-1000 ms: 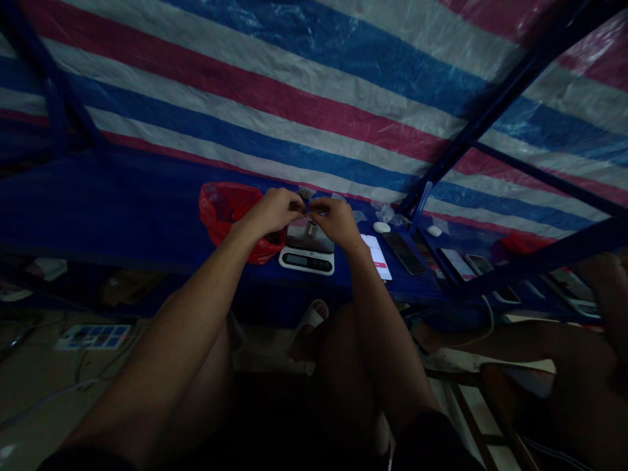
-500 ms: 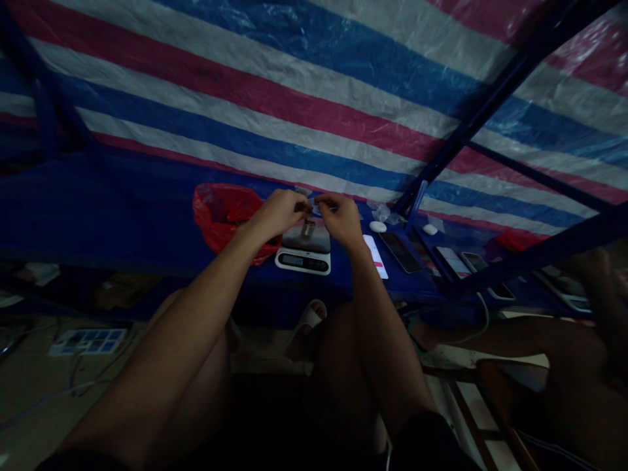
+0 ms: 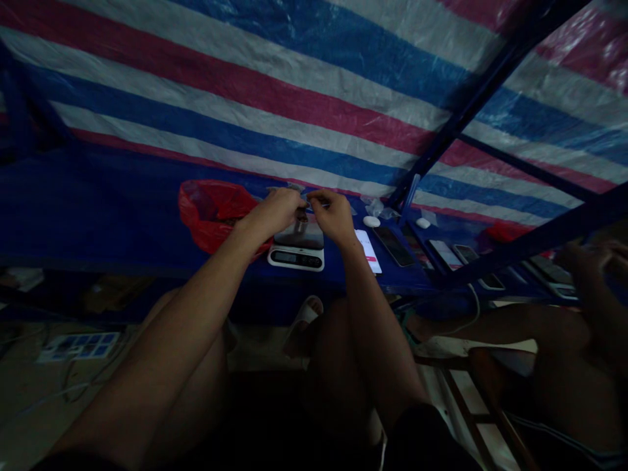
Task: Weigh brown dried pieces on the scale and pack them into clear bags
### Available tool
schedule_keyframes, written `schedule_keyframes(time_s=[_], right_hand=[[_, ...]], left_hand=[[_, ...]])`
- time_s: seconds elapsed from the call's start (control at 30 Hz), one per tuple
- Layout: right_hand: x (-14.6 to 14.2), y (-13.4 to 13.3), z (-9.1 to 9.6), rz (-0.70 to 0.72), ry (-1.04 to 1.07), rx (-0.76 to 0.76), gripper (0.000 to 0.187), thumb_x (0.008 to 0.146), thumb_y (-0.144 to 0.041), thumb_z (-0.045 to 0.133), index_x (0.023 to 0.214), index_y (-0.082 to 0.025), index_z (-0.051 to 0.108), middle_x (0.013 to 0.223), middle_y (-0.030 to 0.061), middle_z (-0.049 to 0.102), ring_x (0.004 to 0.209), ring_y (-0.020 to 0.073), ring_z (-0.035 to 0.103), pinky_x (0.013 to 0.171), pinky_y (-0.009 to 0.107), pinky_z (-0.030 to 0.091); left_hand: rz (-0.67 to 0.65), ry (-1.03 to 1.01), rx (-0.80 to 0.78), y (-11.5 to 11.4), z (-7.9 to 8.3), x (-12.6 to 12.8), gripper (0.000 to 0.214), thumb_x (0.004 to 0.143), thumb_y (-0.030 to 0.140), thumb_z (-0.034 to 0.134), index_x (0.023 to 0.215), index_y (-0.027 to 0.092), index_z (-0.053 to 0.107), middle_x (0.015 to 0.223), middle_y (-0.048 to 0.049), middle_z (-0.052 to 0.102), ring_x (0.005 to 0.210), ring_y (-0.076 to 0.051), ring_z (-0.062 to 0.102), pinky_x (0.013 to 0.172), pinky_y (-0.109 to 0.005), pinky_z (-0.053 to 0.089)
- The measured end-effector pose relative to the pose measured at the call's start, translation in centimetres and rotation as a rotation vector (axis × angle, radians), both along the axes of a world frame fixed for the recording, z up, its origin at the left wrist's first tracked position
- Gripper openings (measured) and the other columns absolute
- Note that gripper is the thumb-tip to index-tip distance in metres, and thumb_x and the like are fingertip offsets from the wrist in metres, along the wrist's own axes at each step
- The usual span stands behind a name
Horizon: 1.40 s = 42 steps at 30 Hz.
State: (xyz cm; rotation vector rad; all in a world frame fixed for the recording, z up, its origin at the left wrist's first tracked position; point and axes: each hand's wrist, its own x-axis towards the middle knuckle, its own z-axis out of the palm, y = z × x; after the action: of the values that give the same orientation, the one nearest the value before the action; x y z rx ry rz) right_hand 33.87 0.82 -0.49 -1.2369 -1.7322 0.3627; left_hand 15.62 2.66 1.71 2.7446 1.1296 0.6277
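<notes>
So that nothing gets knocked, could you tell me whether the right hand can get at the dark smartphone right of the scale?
Probably yes. The right hand is near the dark smartphone, and only a white-screened phone lies between them, so little blocks the way.

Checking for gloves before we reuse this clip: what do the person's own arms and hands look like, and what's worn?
Bare left hand and right hand, no gloves; no watch visible, though the light is dim. Dark short sleeves show at the bottom edge.

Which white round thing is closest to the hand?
The white oval thing just to the right of the right hand. The other white oval thing lies much farther right.
</notes>
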Motion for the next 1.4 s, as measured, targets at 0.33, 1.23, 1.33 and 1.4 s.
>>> schedule_keyframes(time_s=[0.33, 1.23, 1.33, 1.4], right_hand=[[0.4, 0.5, -0.4, -0.062, 0.072, 0.069, 0.022, 0.094, -0.016, 0.059, 0.1, -0.02, 0.08, 0.105, 0.0082, 0.083, 0.098, 0.0226, 0.077, 0.097, 0.041, 0.06], [0.5, 0.5, -0.9, -0.018, 0.056, 0.021, 0.022, 0.094, -0.02, 0.06, 0.1, -0.02, 0.082, 0.106, 0.0091, 0.084, 0.1, 0.0251, 0.078, 0.099, 0.045, 0.061], [0.5, 0.5, -1.0, -0.018, 0.063, -0.004, 0.022, 0.094, -0.021, 0.061, 0.1, -0.02, 0.082, 0.108, 0.0093, 0.084, 0.1, 0.0251, 0.078, 0.099, 0.045, 0.061], [0.6, 0.4, -1.0, -0.021, 0.057, -0.02, 0.021, 0.093, -0.021, 0.062, 0.1, -0.02, 0.082, 0.108, 0.0088, 0.084, 0.1, 0.0247, 0.078, 0.099, 0.045, 0.06]], left_hand=[[-0.051, -0.254, 0.033, 0.9, -1.3, 1.0, 0.024, 0.097, 0.013, 0.066, 0.112, 0.016, 0.085, 0.104, -0.0125, 0.081, 0.098, -0.027, 0.075, 0.088, -0.037, 0.055], [-0.037, -0.298, -0.094, 0.6, -2.3, 0.3, 0.023, 0.096, 0.022, 0.072, 0.115, 0.019, 0.086, 0.115, -0.011, 0.085, 0.108, -0.028, 0.079, 0.097, -0.037, 0.057], [-0.036, -0.276, -0.1, 0.7, -2.4, 0.2, 0.025, 0.098, 0.022, 0.07, 0.117, 0.019, 0.086, 0.118, -0.0119, 0.085, 0.112, -0.028, 0.078, 0.101, -0.038, 0.057], [-0.033, -0.247, -0.099, 0.7, -2.5, 0.1, 0.027, 0.1, 0.025, 0.068, 0.119, 0.017, 0.085, 0.119, -0.0139, 0.084, 0.113, -0.029, 0.078, 0.102, -0.039, 0.057]])
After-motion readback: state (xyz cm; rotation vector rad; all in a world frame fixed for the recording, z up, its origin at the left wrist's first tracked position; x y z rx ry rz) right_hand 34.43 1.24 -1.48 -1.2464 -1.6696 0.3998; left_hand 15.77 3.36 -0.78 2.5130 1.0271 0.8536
